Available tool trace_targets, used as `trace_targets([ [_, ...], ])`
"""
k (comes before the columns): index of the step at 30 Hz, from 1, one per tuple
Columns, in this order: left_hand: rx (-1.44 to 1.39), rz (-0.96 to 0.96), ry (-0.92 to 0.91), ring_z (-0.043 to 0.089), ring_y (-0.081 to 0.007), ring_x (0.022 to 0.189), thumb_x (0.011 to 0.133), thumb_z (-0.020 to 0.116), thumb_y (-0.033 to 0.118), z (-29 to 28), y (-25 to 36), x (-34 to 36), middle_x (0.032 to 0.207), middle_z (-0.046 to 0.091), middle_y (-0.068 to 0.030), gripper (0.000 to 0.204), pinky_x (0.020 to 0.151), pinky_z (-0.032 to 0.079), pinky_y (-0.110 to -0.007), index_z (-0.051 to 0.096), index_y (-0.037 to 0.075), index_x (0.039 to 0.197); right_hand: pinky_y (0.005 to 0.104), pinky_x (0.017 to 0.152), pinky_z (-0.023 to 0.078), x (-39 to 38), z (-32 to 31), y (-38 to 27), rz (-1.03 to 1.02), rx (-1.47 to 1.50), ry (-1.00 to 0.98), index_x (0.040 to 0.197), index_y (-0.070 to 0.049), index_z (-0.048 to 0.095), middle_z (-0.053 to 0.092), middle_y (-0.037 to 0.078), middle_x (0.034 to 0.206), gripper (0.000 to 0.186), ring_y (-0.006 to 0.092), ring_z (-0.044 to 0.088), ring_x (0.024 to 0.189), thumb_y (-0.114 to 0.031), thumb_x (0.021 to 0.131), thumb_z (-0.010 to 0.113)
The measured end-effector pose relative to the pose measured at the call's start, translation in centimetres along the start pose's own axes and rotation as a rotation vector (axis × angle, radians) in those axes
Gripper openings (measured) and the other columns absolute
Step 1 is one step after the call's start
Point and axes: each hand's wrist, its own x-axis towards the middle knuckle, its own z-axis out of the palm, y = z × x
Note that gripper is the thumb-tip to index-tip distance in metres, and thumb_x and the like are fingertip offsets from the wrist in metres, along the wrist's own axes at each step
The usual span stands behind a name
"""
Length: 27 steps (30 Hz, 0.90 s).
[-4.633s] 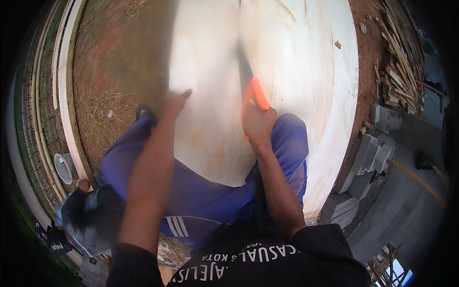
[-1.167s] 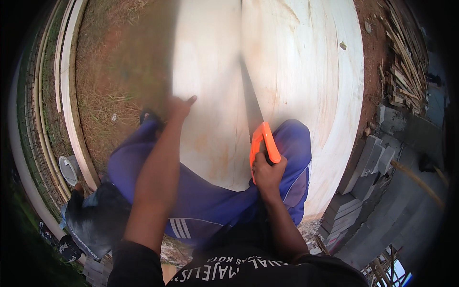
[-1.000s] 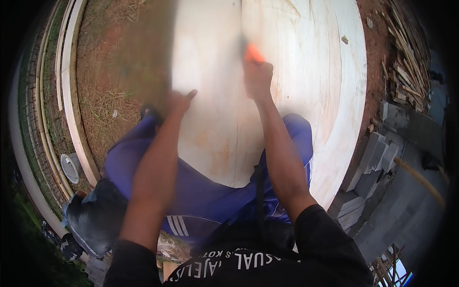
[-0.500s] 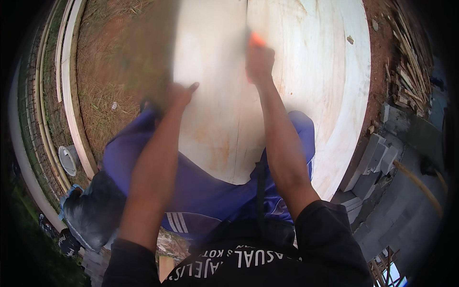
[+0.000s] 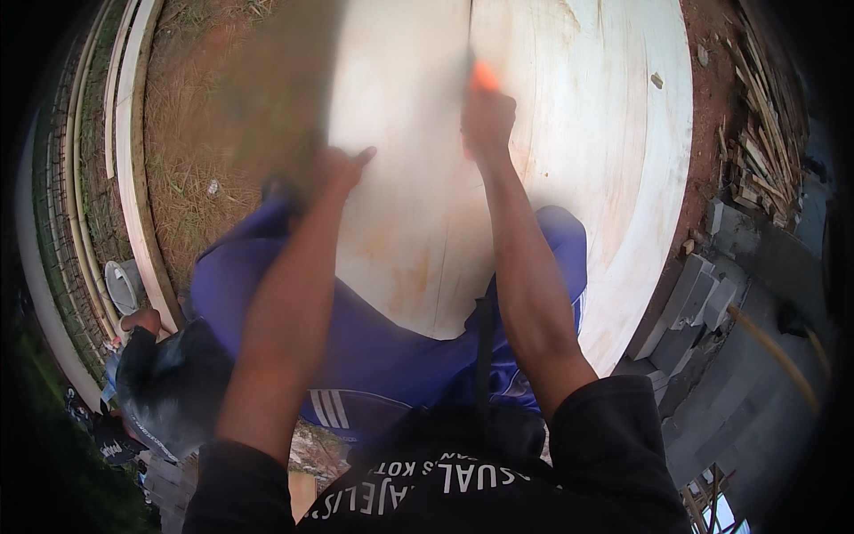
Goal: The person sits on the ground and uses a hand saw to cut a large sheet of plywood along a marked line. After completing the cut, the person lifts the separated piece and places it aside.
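A pale plywood board [image 5: 587,107] lies under me, a dark straight line running along it away from my body. My right hand [image 5: 487,125] is closed on the orange handle of a handsaw [image 5: 483,76], over that line and far out from me; motion blurs the saw and its blade is hard to make out. My left hand [image 5: 342,167] grips the board's left edge, thumb on top and the other fingers mostly hidden or blurred. My legs in blue trousers [image 5: 556,240] are bent on and beside the board.
Long timber planks [image 5: 138,178] and a white bucket [image 5: 120,287] lie to the left. Another person in dark clothes [image 5: 173,378] is low at the left. At the right are scrap wood [image 5: 761,151], grey blocks [image 5: 689,303] and a wooden pole [image 5: 774,351]. Dry grass [image 5: 205,133] borders the board.
The saw in my right hand went from beside my right knee to far up the line, and sits slightly higher than half a second ago. My left hand stays on the edge.
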Motion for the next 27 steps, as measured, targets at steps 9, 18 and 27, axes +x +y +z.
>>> trace_targets([
  [9,0.103,-0.01,0.087,0.06,-0.0421,0.126,0.073,0.088,0.059,-0.5,-1.5,0.1,0.132,0.059,-0.036,0.111,0.105,0.05,-0.044,0.043,-0.023,0.133,0.0271,0.055,0.04,-18.2,-8.3,1.2,0.062,0.082,-0.031,0.089,0.008,0.067,0.049,-0.002,0.061,0.013,0.0048,0.048,0.057,0.005,0.085,0.056],
  [18,0.03,0.042,0.115,0.06,-0.0432,0.125,0.073,0.087,0.062,0.1,-2.4,0.2,0.131,0.059,-0.0358,0.112,0.105,0.049,-0.045,0.043,-0.022,0.133,0.0324,0.054,0.04,-11.6,-4.9,1.4,0.066,-0.148,-0.035,0.078,0.004,0.06,0.052,0.002,0.062,0.01,0.0095,0.049,0.057,-0.002,0.086,0.058],
  [27,0.074,0.045,0.069,0.061,-0.0437,0.123,0.072,0.087,0.063,1.4,0.3,0.1,0.131,0.059,-0.0351,0.111,0.104,0.05,-0.045,0.044,-0.02,0.133,0.0305,0.042,0.028,2.4,-0.8,1.4,-0.062,0.008,-0.032,0.065,-0.004,0.044,0.042,-0.002,0.057,0.03,0.0101,0.036,0.046,-0.013,0.091,0.057],
])
